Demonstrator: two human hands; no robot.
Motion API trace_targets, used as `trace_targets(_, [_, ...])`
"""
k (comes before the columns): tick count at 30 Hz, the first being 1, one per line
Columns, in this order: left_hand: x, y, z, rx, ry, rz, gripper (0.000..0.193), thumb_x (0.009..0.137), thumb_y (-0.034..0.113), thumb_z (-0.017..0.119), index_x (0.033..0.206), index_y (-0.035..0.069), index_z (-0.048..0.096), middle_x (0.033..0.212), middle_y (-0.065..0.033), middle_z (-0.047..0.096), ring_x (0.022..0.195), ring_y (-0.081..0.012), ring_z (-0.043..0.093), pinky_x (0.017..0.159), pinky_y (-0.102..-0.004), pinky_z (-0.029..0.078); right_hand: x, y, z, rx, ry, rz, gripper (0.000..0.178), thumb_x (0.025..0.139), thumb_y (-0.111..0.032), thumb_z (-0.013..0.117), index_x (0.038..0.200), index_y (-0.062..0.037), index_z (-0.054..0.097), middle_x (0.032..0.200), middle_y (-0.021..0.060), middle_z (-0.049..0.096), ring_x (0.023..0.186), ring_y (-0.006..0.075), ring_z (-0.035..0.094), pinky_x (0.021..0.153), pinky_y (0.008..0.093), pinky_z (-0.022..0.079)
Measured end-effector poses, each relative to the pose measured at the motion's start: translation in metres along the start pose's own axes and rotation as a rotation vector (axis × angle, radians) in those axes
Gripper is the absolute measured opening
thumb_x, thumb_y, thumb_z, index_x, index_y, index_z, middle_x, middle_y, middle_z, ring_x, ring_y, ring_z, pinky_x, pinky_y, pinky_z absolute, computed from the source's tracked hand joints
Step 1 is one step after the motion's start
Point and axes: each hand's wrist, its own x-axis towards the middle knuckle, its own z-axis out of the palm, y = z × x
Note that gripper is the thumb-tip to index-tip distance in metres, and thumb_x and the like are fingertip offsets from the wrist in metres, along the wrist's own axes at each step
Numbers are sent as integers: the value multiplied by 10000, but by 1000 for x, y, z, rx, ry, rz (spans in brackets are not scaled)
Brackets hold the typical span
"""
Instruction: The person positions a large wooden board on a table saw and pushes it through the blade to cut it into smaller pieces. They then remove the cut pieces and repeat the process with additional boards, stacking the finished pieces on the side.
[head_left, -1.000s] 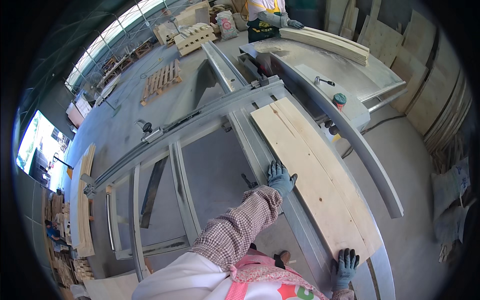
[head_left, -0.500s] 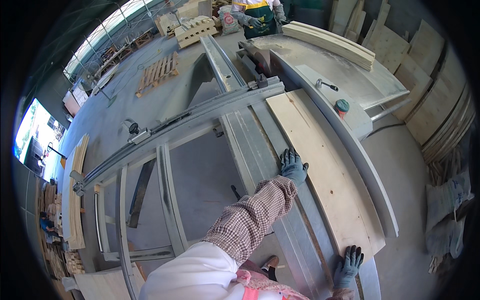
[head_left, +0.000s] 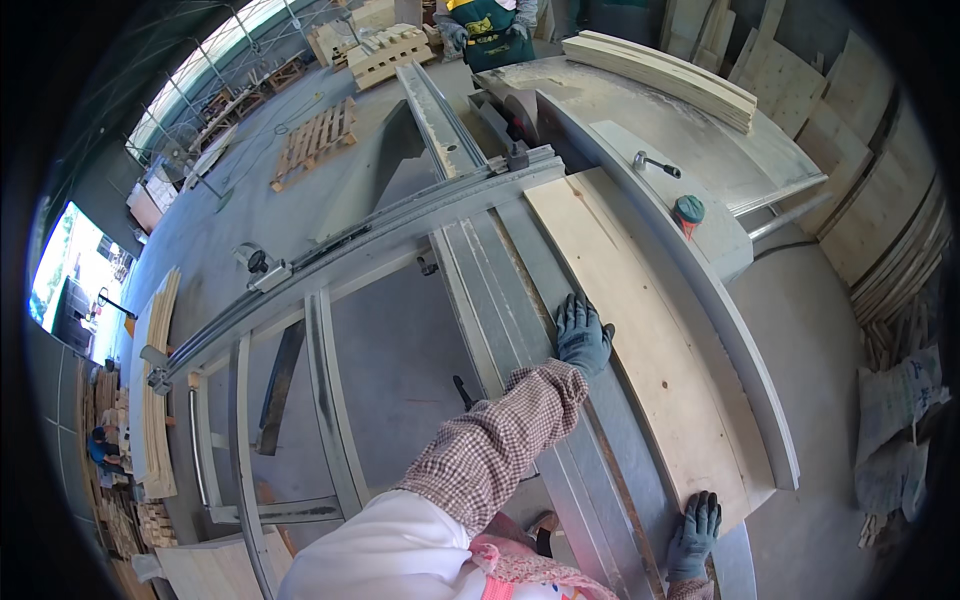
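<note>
One pale, knotted board (head_left: pixel 650 340): three o'clock from left hand (head_left: pixel 584 338), one o'clock from right hand (head_left: pixel 695 538); fingers outstretched, clasping nothing.

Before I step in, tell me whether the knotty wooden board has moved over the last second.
Yes: the knotty wooden board has shifted rightward, narrowing the gap to the long metal fence beside it.

wd pallet (head_left: pixel 316 141) on flr (head_left: pixel 225 265), L | ply shts (head_left: pixel 884 222) leaning, R | wht sacks (head_left: pixel 892 405) R
</note>
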Motion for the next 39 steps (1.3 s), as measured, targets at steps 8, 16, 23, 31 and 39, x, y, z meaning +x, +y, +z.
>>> trace_targets(8, [-6,1,-5,-28,-46,-26,657,814,375,489,1236,-107,341,1353,-261,263,1269,-384,228,1052,-487,123,2,-4,3,42,7,-110,486,725,-18,386,1204,35,448,1263,199,429,1195,381,374,1002,487,274])
trace_targets(16, [-10,-1,-10,-56,-21,-32,639,815,367,491,1234,-94,348,1359,-260,250,1276,-372,221,1056,-478,121,0,-11,-4,13,-35,-116,473,753,-31,386,1219,32,432,1271,188,423,1194,363,377,1007,465,278])
trace_targets(23, [-15,-28,-6,-45,-15,-45,647,811,383,490,1235,-87,356,1351,-257,272,1282,-363,215,1059,-473,115,0,-40,12,15,-137,-47,540,726,11,419,1265,-9,393,1314,178,380,1221,356,346,1024,437,270])
trace_targets(31, [48,-122,11,-43,-80,-72,671,811,413,477,1253,-74,344,1359,-245,268,1292,-352,200,1065,-463,94,79,-111,60,-12,-178,-6,562,719,26,408,1279,-21,379,1321,175,374,1222,353,347,1017,427,286])
trace_targets(39, [133,-246,-65,-303,-292,3,679,812,398,490,1321,4,275,1388,-205,226,1295,-343,188,1063,-448,124,206,-179,74,-86,-128,-52,505,745,20,377,1249,7,406,1278,216,409,1187,333,400,1017,392,299])
